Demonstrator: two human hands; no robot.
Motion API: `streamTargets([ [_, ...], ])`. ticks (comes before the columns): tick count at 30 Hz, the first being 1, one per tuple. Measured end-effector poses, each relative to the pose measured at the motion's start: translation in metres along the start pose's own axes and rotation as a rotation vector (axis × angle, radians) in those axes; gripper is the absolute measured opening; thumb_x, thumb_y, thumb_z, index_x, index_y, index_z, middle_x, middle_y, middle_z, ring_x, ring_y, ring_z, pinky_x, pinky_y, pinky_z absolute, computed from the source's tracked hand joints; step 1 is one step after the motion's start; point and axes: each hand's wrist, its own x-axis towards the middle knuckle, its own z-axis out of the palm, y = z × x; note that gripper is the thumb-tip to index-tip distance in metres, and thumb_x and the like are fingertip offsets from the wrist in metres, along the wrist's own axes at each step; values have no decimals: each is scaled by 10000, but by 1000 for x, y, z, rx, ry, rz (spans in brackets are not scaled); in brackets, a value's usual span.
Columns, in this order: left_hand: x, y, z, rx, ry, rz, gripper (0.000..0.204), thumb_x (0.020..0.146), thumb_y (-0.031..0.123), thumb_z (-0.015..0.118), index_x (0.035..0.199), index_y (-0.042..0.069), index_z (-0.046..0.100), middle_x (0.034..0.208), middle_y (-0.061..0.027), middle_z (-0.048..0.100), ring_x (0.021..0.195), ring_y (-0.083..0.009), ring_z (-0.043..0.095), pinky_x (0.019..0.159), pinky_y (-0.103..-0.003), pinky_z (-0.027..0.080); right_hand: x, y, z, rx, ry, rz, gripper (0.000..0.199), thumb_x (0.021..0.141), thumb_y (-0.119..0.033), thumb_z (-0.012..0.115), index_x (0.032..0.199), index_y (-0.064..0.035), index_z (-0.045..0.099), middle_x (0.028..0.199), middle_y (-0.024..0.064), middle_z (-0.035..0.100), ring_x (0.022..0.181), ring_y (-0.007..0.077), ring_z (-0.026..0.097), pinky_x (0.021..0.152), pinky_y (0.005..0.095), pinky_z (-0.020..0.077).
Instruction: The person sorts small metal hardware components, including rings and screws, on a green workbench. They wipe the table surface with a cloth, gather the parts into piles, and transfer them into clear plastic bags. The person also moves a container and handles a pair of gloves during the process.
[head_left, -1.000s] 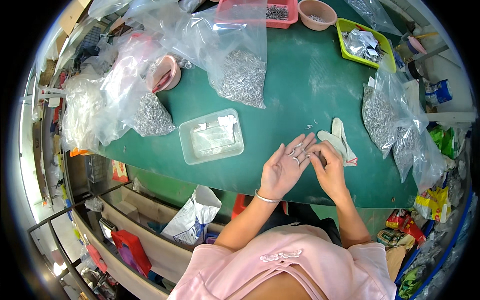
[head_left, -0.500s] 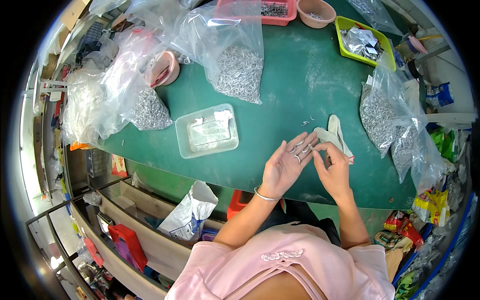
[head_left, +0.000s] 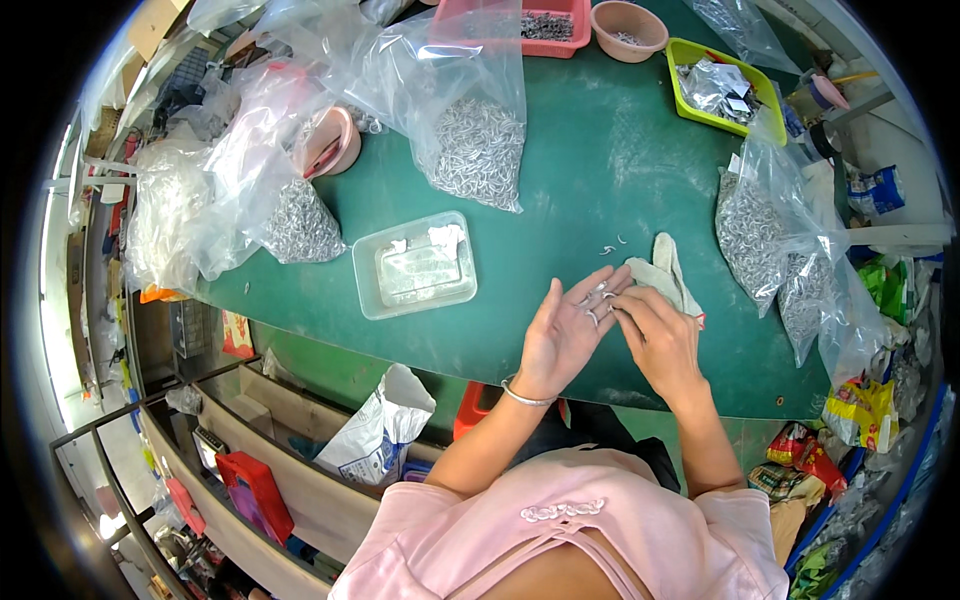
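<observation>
My left hand [head_left: 563, 338] is palm up with its fingers stretched out over the near edge of the table. Several small curved silver metal pieces [head_left: 594, 317] lie across its palm and fingers. My right hand [head_left: 662, 343] bends over those fingers from the right, thumb and fingertips pinched at one of the pieces; the fingertips partly cover it. Just beyond my hands, a pale cloth glove [head_left: 667, 270] lies on the green table [head_left: 590, 150], beside a few loose curved pieces [head_left: 608, 249].
A clear plastic tub [head_left: 372, 290] stands left of my hands. Bags of curved metal pieces [head_left: 478, 150] sit farther back, and more bags [head_left: 750, 235] at the right. A lime-green basket [head_left: 681, 88], a pink basket [head_left: 560, 48] and a round bowl [head_left: 628, 48] line the far side.
My right hand has turned more knuckles-up and moved slightly left, its fingertips now lower over the left fingers. My left hand stays palm up in nearly the same place.
</observation>
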Motion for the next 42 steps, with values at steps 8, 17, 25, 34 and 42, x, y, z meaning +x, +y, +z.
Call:
streamTargets([
  [8,1,-2,5,-12,0,-30,596,941,369,341,1312,-93,280,1409,-259,219,1320,-329,221,1090,-416,187,-4,7,-4,8,35,-48,159,717,-31,649,870,-52,611,861,54,599,661,252,608,529,335,484],
  [17,9,-20,14,-31,-31,-98,524,940,284,371,1297,-94,308,1405,-256,232,1321,-340,226,1094,-425,190,-38,25,-23,826,40,527,90,794,-19,627,884,-9,625,834,8,632,542,27,464,456,192,328],
  [25,18,-45,19,-34,-19,-188,528,921,252,411,1296,-102,297,1410,-263,214,1326,-352,211,1091,-420,208,-80,63,-77,1176,376,739,128,862,-101,579,932,6,586,807,46,614,445,-3,299,401,170,208],
  [34,24,-77,27,-78,-28,-331,541,926,285,407,1304,-85,296,1411,-240,236,1327,-335,221,1088,-419,206,-93,63,-89,1480,389,748,135,879,-110,550,939,8,579,821,33,580,431,16,305,392,167,252],
  [42,22,-84,26,-24,-35,-349,565,932,304,388,1325,-83,262,1418,-234,227,1333,-324,213,1089,-419,195,-92,80,-99,1353,428,745,134,873,-87,557,967,1,593,831,53,623,445,1,323,394,162,244],
])
